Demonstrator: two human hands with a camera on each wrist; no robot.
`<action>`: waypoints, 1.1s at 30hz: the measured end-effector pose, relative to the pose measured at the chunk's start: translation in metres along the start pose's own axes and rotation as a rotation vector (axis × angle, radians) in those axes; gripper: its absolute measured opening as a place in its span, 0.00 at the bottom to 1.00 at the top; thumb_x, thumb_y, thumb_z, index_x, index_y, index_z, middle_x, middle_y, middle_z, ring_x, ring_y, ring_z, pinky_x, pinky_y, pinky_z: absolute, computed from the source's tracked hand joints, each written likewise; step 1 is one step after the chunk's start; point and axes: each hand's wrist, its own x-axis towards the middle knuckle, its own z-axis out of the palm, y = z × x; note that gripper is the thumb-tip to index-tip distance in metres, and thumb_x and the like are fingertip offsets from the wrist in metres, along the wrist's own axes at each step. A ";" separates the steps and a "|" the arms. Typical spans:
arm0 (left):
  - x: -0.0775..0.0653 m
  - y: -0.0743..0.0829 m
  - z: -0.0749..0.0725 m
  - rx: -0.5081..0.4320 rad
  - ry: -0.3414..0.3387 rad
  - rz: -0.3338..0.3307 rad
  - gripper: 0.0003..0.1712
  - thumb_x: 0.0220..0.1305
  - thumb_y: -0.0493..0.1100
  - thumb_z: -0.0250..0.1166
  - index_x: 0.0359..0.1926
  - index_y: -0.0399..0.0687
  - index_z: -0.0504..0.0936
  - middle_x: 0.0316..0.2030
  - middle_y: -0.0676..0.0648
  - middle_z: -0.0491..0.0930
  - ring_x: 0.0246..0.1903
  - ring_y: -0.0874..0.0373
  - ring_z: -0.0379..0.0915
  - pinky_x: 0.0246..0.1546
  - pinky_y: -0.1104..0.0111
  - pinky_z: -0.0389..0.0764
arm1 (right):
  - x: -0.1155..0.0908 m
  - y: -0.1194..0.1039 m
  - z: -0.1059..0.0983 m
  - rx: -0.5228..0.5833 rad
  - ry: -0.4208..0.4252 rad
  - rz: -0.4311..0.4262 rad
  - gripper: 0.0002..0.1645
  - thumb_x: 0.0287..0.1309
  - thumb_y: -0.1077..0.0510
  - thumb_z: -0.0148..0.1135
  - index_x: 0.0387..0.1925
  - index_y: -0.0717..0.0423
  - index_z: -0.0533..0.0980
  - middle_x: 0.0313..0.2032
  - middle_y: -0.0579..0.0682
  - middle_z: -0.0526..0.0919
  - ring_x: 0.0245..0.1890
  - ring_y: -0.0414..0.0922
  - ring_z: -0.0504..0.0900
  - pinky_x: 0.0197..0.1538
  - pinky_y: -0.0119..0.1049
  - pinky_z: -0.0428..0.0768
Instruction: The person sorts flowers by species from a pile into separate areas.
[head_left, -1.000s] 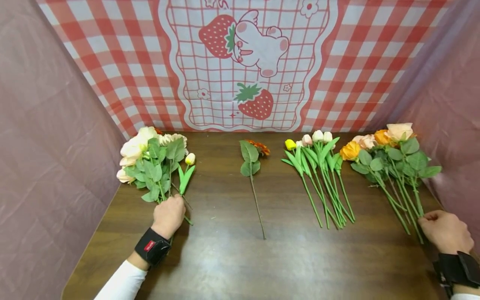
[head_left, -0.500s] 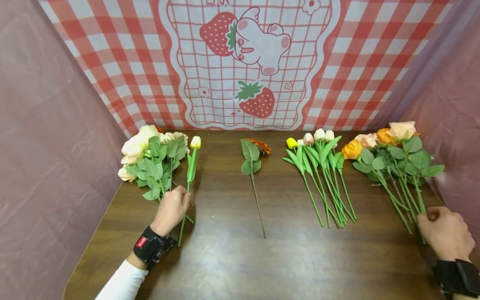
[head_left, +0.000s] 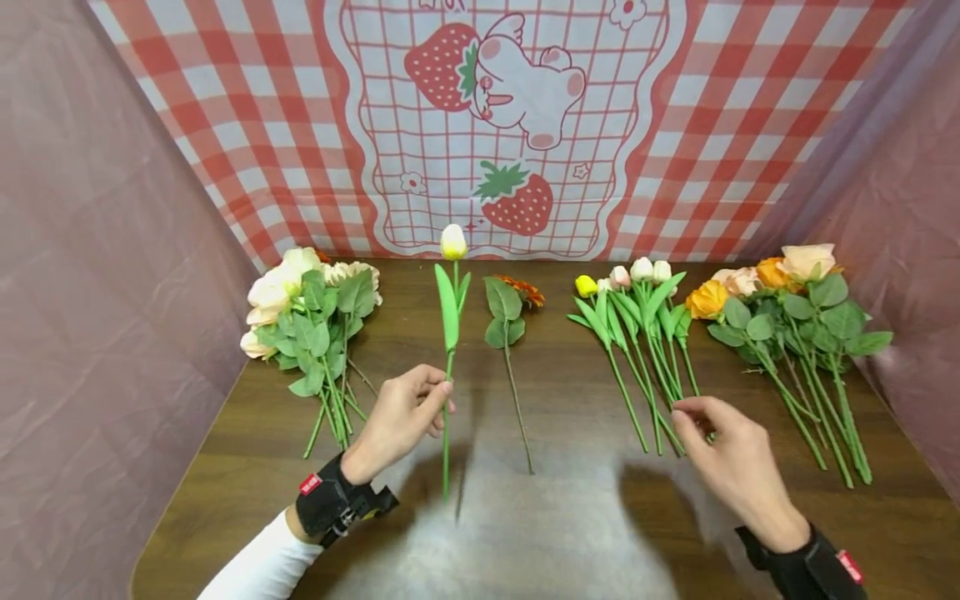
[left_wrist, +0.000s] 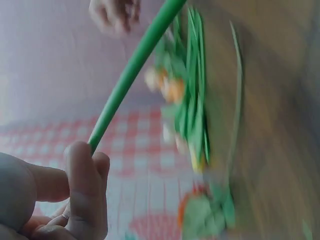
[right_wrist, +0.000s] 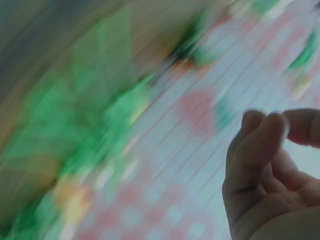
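Note:
My left hand (head_left: 401, 412) pinches the green stem of a white-and-yellow tulip (head_left: 450, 308) between thumb and fingers, holding it upright above the table. In the left wrist view the tulip stem (left_wrist: 131, 72) runs up from the fingertips. My right hand (head_left: 731, 454), its fingers loosely bent and nothing between them, hovers over the lower stems of a group of tulips (head_left: 637, 312) in white, pink and yellow. Between the hands lies a single orange flower (head_left: 504, 304) with round leaves. The right wrist view is blurred, but shows the bare fingers (right_wrist: 260, 145).
Cream flowers (head_left: 277, 287) with leafy stems lie in a pile at the table's left. Orange and peach roses (head_left: 787, 287) lie at the right. A red-checked cloth (head_left: 262, 125) hangs behind the wooden table (head_left: 555, 525), with pink fabric (head_left: 97, 275) at the sides.
The left hand has lifted the tulip away from the cream pile and moved it right, upright. My right hand has left the rose stems and moved left over the tulip stems.

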 end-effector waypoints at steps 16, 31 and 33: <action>-0.007 0.031 0.079 -0.227 -0.317 0.069 0.03 0.70 0.30 0.58 0.42 0.33 0.76 0.31 0.36 0.84 0.23 0.64 0.80 0.27 0.66 0.85 | -0.037 -0.094 0.067 0.535 -0.403 -0.030 0.03 0.64 0.63 0.64 0.39 0.55 0.81 0.26 0.44 0.84 0.21 0.29 0.72 0.21 0.29 0.73; -0.004 0.016 0.073 0.041 -0.285 0.156 0.10 0.69 0.31 0.56 0.48 0.33 0.79 0.31 0.39 0.85 0.21 0.56 0.81 0.20 0.74 0.77 | 0.006 -0.034 0.064 0.241 -0.303 0.178 0.04 0.60 0.66 0.63 0.33 0.62 0.83 0.21 0.46 0.83 0.15 0.33 0.76 0.19 0.29 0.73; -0.008 0.009 0.066 0.071 -0.277 0.151 0.09 0.69 0.31 0.56 0.46 0.35 0.80 0.29 0.41 0.85 0.21 0.60 0.79 0.19 0.73 0.77 | 0.017 -0.015 0.061 0.170 -0.300 0.218 0.06 0.61 0.65 0.61 0.34 0.63 0.83 0.19 0.45 0.82 0.15 0.35 0.76 0.18 0.30 0.73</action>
